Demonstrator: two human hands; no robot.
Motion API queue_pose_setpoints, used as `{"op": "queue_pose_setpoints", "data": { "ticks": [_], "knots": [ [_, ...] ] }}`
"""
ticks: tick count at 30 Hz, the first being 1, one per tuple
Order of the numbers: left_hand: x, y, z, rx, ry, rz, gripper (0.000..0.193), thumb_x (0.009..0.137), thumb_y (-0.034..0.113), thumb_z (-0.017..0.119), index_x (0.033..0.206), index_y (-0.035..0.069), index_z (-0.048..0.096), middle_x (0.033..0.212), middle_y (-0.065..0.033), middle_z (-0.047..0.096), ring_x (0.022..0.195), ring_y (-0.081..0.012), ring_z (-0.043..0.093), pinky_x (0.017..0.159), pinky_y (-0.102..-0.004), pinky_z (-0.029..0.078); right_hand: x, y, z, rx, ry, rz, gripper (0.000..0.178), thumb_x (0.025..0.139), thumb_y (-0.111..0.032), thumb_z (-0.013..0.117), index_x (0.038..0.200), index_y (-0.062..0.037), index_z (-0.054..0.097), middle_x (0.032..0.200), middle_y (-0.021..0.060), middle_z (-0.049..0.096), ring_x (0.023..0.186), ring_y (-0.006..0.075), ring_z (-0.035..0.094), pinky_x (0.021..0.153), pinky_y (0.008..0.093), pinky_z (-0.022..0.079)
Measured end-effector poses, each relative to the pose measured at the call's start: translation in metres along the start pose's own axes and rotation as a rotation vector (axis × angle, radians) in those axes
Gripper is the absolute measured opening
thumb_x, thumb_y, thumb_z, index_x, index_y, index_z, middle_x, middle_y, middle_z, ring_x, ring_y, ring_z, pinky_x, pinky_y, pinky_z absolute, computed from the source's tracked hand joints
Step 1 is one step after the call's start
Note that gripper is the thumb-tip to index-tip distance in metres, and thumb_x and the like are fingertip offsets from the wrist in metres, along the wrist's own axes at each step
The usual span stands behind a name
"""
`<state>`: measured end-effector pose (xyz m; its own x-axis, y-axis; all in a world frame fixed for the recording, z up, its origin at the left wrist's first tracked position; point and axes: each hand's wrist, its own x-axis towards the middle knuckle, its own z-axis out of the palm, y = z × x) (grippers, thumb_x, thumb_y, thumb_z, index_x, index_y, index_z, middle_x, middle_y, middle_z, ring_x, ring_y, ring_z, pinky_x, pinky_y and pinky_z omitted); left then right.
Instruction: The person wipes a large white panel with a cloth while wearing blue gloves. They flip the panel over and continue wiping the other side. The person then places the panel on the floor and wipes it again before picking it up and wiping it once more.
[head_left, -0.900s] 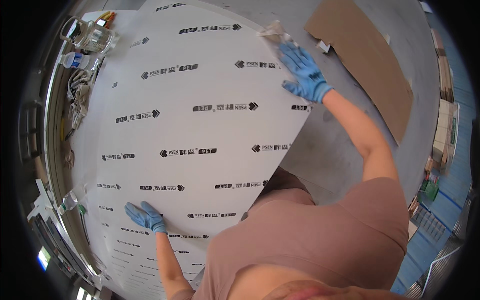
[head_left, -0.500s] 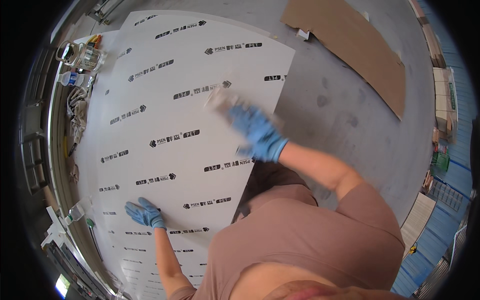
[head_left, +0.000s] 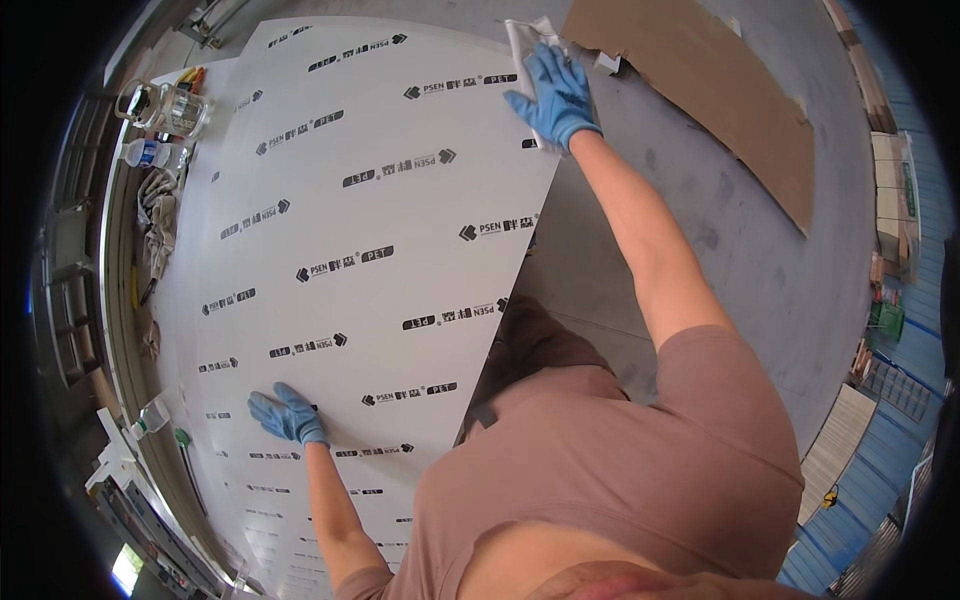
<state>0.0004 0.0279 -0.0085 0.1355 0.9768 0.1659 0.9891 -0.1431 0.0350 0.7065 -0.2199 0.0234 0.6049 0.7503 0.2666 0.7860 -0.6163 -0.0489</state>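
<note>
A large white panel printed with rows of dark marks lies in front of me. At its far right corner, my blue-gloved right hand holds a white cloth, pressing it down with fingers stretched along it. Part of the cloth shows past the fingertips and beside the thumb; the rest is under the palm. My left hand, also in a blue glove, rests on the near left part of the panel. Its fingers are spread and nothing is in them.
Along the left edge stand a clear jug and a plastic bottle, with crumpled rags nearer me. Another clear bottle lies further down that side. A torn brown cardboard sheet lies on the grey floor at right.
My right hand has moved away from me and rightward with the cloth, from over the panel's middle to its far right corner. My left hand has barely shifted.
</note>
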Motion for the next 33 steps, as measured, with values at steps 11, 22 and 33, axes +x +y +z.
{"op": "queue_pose_setpoints", "data": {
  "ticks": [11,22,33],
  "knots": [
    [0.001,0.005,-0.004,0.024,-0.044,-0.016,0.086,0.106,0.065,0.040,0.163,0.000,0.034,0.170,-0.0212,0.033,0.160,-0.0374,0.024,0.129,-0.0515,0.018,-0.069,-0.070,-0.021,0.110,0.015,0.263,0.077,0.093,-0.058,0.063,0.144,-0.0001,0.057,0.165,0.0255,0.038,0.158,0.0428,0.026,0.128,0.0605,0.014],
    [-0.001,-0.003,0.003,0.016,-0.005,-0.001,0.087,0.105,0.067,0.041,0.161,0.000,0.039,0.169,-0.0210,0.036,0.158,-0.0377,0.026,0.130,-0.0497,0.018,-0.020,-0.001,0.029,0.008,0.195,0.339,0.063,0.097,-0.046,0.055,0.145,-0.0045,0.054,0.167,0.0199,0.037,0.157,0.0395,0.027,0.127,0.0609,0.016],
    [-0.003,0.002,0.003,0.031,0.021,-0.013,0.086,0.104,0.066,0.044,0.160,0.000,0.041,0.167,-0.0236,0.037,0.156,-0.0405,0.029,0.128,-0.0526,0.021,-0.250,-0.263,-0.098,0.601,-0.447,-0.374,0.084,0.094,-0.043,0.066,0.163,-0.0045,0.038,0.174,0.0189,0.027,0.161,0.0387,0.021,0.131,0.0533,0.014]
  ]
}}
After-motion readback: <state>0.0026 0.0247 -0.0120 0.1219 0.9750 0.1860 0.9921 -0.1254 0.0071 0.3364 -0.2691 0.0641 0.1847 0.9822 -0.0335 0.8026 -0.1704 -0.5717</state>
